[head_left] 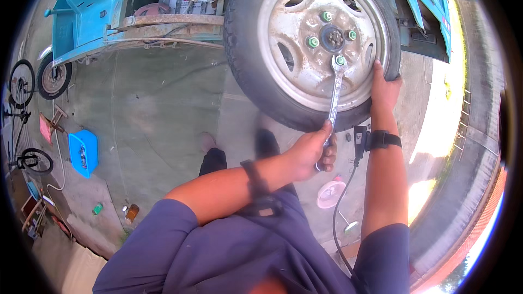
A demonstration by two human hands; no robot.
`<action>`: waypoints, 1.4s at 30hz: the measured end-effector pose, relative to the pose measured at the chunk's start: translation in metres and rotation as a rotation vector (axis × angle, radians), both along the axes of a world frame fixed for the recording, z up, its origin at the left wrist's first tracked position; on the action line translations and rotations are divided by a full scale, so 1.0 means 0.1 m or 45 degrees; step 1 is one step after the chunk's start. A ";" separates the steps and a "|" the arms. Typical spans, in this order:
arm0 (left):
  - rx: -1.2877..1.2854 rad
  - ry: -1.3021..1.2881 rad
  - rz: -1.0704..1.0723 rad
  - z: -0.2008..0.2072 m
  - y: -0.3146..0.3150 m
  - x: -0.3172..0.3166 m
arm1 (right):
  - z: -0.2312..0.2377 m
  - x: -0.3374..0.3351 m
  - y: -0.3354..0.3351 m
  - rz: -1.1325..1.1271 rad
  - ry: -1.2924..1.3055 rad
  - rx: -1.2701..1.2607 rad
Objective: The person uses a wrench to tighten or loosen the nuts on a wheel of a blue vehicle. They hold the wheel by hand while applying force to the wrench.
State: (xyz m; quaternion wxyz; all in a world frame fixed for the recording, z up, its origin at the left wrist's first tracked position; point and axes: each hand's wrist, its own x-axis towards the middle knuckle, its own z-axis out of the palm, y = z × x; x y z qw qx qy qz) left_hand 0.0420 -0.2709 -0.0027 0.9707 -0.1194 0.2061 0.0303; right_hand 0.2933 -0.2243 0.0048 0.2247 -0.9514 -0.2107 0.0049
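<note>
A wheel with a black tyre (243,57) and a rusty pale metal rim (272,27) stands upright in front of me, fitted to a blue vehicle. Several green-marked nuts surround its hub (333,38). My left hand (317,149) is wrapped round the lower end of a metal wrench (336,95). The wrench's upper end sits at the lowest nut (340,61). My right hand (384,88) grips the tyre's right edge, thumb toward the rim; its other fingers are partly hidden.
The blue vehicle's body (92,19) spans the top. A pink-rimmed round basin (330,194) lies on the concrete floor (163,103) near my legs. Farther left are a blue tub (83,152) with small items, a brown bottle (132,212) and bicycles. A black cable (335,212) runs along my right arm.
</note>
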 end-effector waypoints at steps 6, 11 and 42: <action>-0.023 -0.099 -0.038 0.01 -0.05 0.11 | 0.01 0.07 0.06 -0.003 -0.024 -0.091; -0.076 -0.098 -0.086 0.10 0.01 0.09 | -0.04 0.09 0.04 0.015 -0.061 -0.073; 0.909 0.479 0.161 0.29 -0.40 -0.09 | 0.05 0.06 -0.13 0.088 0.060 0.057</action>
